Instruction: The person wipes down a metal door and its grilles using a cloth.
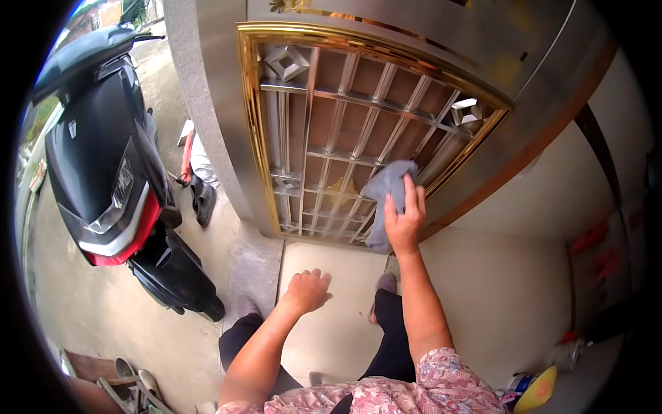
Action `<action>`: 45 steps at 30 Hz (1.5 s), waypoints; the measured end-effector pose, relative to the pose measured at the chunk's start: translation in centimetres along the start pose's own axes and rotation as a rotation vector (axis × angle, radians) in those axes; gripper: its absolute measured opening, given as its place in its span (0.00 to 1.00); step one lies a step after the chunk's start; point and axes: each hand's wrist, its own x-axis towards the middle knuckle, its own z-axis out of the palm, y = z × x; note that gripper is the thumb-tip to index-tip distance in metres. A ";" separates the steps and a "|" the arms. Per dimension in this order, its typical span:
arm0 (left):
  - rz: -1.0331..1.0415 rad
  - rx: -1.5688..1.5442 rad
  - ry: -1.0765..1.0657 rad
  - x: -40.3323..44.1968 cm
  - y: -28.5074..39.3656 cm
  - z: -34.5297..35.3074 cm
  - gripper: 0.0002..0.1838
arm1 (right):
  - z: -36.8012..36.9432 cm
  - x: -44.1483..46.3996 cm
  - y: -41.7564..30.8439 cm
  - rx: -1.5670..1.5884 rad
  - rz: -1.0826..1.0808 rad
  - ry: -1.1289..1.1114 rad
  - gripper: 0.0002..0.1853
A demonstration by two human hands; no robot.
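My right hand (405, 219) presses a grey cloth (386, 190) against the lower right part of a metal door's grille (376, 107). The cloth bunches under my fingers and its lower end hangs down. Silver bars cross the brown panel behind, and a shiny gold frame (256, 138) runs round it. My left hand (308, 292) hovers in front of my body, above the pale floor tiles (324, 345). Nothing is in it; its fingers are loosely bent, with the thumb apart.
A black scooter (103, 165) with a red tail light stands at the left. Beside the door post lie dark shoes (203, 200). More footwear (148, 383) sits at the lower left. Something yellow (541, 390) shows at the lower right.
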 end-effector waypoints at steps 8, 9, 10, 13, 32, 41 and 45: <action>0.025 0.029 0.051 1.5 0.1 2.6 0.23 | 2.7 2.8 1.5 0.253 0.290 -0.190 0.25; 0.025 0.018 0.039 1.7 0.2 2.8 0.22 | 3.3 2.8 1.9 0.517 0.386 -0.153 0.24; 0.008 0.005 0.033 2.0 0.4 3.0 0.23 | 2.7 3.3 1.3 0.807 0.614 -0.179 0.22; 0.009 -0.003 0.038 2.1 0.7 2.7 0.23 | 1.0 3.9 -0.5 1.205 0.960 -0.161 0.20; 0.025 0.018 0.066 2.1 0.3 3.3 0.21 | 1.9 2.0 -2.4 -0.193 0.076 -0.177 0.28; 0.034 0.012 0.025 2.3 0.7 3.5 0.22 | 1.3 3.2 -0.9 1.133 0.834 -0.139 0.19; 0.054 0.013 0.023 2.5 0.9 4.1 0.21 | 0.6 3.7 -0.4 1.284 1.000 -0.134 0.18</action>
